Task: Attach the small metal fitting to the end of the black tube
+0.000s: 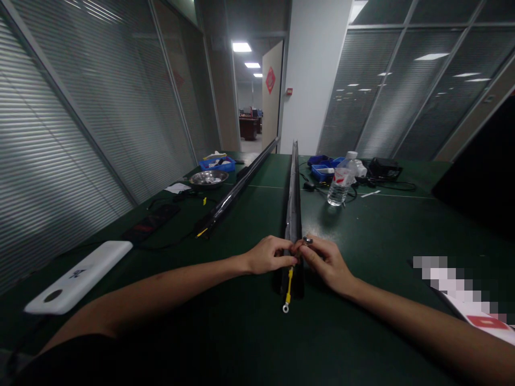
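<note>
Both left hand [269, 254] and right hand [328, 264] have fingers narrowed, grip hidden, at the near end of a long black-grey strip [294, 203]; a clear plastic bottle [336, 196] bears an illegible red label [341, 176].

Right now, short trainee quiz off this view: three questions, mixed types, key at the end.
1. True or false: the water bottle stands on the green table to the right of the metal bowl.
2. The lead with a ring end, just below the left hand and right hand, is mostly:
A) red
B) yellow
C) blue
3. How many long strips lie on the table?

Key:
1. True
2. B
3. Two: one at the hands, one to its left.
</note>
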Motion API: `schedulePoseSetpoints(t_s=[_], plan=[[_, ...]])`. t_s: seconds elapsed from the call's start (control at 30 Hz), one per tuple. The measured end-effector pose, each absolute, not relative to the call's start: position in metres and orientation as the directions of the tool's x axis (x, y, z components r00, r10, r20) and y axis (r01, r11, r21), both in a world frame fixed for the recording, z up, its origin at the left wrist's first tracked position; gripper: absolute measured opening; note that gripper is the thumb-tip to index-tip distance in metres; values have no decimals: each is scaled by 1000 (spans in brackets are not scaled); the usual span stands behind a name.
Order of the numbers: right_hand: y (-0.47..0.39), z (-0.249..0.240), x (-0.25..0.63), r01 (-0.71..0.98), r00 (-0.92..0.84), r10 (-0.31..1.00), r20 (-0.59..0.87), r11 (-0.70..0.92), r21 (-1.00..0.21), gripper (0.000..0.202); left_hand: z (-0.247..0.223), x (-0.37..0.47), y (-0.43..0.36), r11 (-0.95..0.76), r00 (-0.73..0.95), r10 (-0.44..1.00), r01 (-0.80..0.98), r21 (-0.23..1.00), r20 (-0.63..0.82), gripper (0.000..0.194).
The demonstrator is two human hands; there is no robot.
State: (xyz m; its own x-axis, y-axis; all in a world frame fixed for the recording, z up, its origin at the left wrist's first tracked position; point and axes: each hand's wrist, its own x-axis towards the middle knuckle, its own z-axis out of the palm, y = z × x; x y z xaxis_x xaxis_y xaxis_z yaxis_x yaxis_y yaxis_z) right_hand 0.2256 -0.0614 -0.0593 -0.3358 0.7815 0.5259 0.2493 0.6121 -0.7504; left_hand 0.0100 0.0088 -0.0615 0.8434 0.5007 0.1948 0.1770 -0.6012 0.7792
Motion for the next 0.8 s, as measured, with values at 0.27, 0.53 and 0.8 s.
schedulePoseSetpoints(t_s=[0.27, 0.53, 0.8], plan=[[-61, -62, 225, 217, -327, 811, 485, 564, -797, 25, -59, 10, 8, -588, 849, 490, 158, 793, 195, 25], [-62, -63, 227, 228, -333, 781, 528, 610, -759, 29, -61, 10, 7, -621, 836, 513, 207, 756, 193, 29], [-61, -62, 225, 236, -327, 789, 520, 601, -763, 28, -61, 10, 9, -624, 848, 490, 181, 760, 201, 25]])
